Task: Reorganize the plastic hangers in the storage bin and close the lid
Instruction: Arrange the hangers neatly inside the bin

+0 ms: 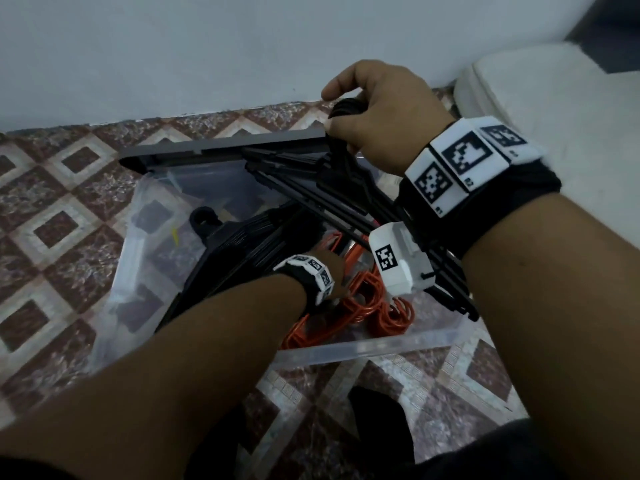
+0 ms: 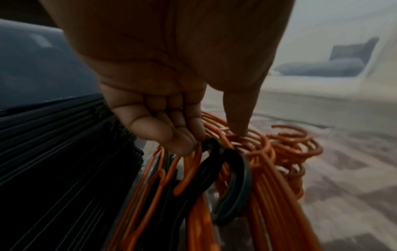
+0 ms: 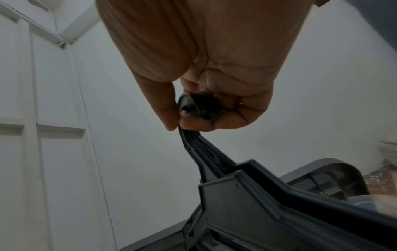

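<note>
A clear plastic storage bin (image 1: 363, 351) stands on the patterned floor. Above its far side my right hand (image 1: 332, 109) (image 3: 189, 118) grips the hooks (image 3: 201, 107) of a bundle of black hangers (image 1: 311, 181), which slant down over the bin. My left hand (image 1: 329, 268) (image 2: 212, 137) reaches down inside. Its curled fingers and thumb pinch the hook of one black hanger (image 2: 236, 178) lying among the orange hangers (image 1: 363, 306) (image 2: 279, 169). A stack of black hangers (image 1: 249, 244) (image 2: 53, 161) lies to the left of that hand. The grey lid (image 1: 221, 147) (image 3: 333, 171) lies behind the bin by the wall.
A white wall (image 1: 207, 46) runs just behind the lid. A white rounded fixture (image 1: 554, 98) stands to the right of the bin. Crumpled clear plastic (image 1: 114, 306) hangs over the bin's left side. A white panelled door (image 3: 43, 135) shows in the right wrist view.
</note>
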Demonstrator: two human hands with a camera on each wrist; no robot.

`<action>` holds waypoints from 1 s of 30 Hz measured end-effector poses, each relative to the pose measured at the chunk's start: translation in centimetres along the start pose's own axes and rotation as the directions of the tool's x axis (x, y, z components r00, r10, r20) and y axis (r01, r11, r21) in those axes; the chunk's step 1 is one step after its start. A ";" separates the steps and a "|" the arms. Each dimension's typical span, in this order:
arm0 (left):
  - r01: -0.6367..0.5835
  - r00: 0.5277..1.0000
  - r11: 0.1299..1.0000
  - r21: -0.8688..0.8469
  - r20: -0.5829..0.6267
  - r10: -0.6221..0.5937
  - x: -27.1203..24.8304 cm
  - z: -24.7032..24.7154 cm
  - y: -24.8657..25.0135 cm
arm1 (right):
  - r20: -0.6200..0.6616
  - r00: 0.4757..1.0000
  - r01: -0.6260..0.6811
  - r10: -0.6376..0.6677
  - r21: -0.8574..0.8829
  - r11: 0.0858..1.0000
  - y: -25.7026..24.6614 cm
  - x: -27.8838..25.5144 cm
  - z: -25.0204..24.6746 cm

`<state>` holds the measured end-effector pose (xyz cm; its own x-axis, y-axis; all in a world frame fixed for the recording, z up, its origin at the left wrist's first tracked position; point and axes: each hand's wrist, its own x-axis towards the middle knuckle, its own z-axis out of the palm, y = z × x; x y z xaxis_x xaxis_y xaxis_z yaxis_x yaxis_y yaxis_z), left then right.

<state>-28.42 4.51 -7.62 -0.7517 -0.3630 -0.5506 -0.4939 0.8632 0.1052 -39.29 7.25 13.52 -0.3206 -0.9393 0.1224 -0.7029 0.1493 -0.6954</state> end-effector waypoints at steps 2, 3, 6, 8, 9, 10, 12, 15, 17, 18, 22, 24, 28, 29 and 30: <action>0.053 0.999 0.998 0.019 -0.001 -0.053 0.6 0.7 0.0 | -0.003 1.000 0.000 0.000 0.010 1.000 0.4 0.1 -0.1; 0.068 0.998 0.997 0.039 -0.002 -0.068 0.7 0.9 -0.1 | -0.004 1.000 0.000 0.000 0.009 1.000 0.5 0.1 0.0; 0.090 0.996 0.991 0.099 0.014 -0.092 0.3 0.5 0.3 | -0.016 1.000 0.002 -0.002 0.006 1.000 0.8 0.2 -0.1; 0.127 0.992 0.982 0.136 -0.029 -0.124 -0.3 -0.3 0.4 | -0.033 0.999 0.001 -0.001 -0.002 1.000 1.0 0.3 -0.2; 0.141 0.990 0.980 0.143 -0.048 -0.136 -0.6 -0.5 0.2 | -0.041 0.999 0.001 -0.001 -0.003 1.000 1.1 0.3 -0.3; 0.154 0.987 0.978 0.144 -0.066 -0.146 -1.1 -0.8 -0.1 | -0.047 0.999 0.004 -0.004 -0.002 1.000 1.2 0.3 -0.4; 0.176 0.981 0.975 0.133 -0.104 -0.163 -2.0 -1.7 -1.0 | -0.061 0.998 0.014 -0.013 0.006 1.000 1.2 0.2 -0.5; 0.209 0.975 0.977 0.039 -0.087 -0.205 -4.2 -4.5 -2.9 | -0.071 0.997 0.017 -0.014 0.036 0.999 0.9 -0.1 -0.7; 0.168 0.972 0.983 -0.080 -0.155 -0.178 -6.3 -6.2 -4.3 | -0.073 0.997 0.019 -0.016 0.043 0.999 0.8 -0.2 -0.9; 0.136 0.961 0.978 -0.156 -0.218 -0.168 -7.5 -6.8 -4.9 | -0.077 0.997 0.020 -0.016 0.041 0.999 0.7 -0.3 -1.0; 0.022 0.913 0.951 -0.309 -0.381 -0.145 -12.6 -9.1 -6.5 | -0.070 0.997 0.027 -0.022 0.071 0.997 0.0 -0.9 -1.0; -0.032 0.874 0.938 -0.346 -0.464 -0.142 -14.8 -10.4 -6.6 | -0.050 0.998 0.036 -0.032 0.083 0.996 -0.4 -1.1 -0.8; -0.091 0.823 0.912 -0.399 -0.546 -0.157 -18.3 -12.2 -6.3 | 0.024 0.998 0.052 -0.055 0.106 0.993 -1.2 -1.5 -0.3; -0.104 0.816 0.914 -0.392 -0.559 -0.147 -18.8 -12.5 -6.1 | 0.054 0.996 0.060 -0.066 0.109 0.992 -1.4 -1.7 -0.1; -0.117 0.805 0.919 -0.378 -0.577 -0.134 -19.1 -12.8 -5.9 | 0.086 0.993 0.067 -0.077 0.114 0.991 -1.5 -1.7 0.1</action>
<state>-16.75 1.88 12.93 -0.7914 -0.6110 0.0206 -0.5303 0.7029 0.4740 -37.59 8.63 14.32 -0.2099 -0.9710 0.1141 -0.6459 0.0501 -0.7618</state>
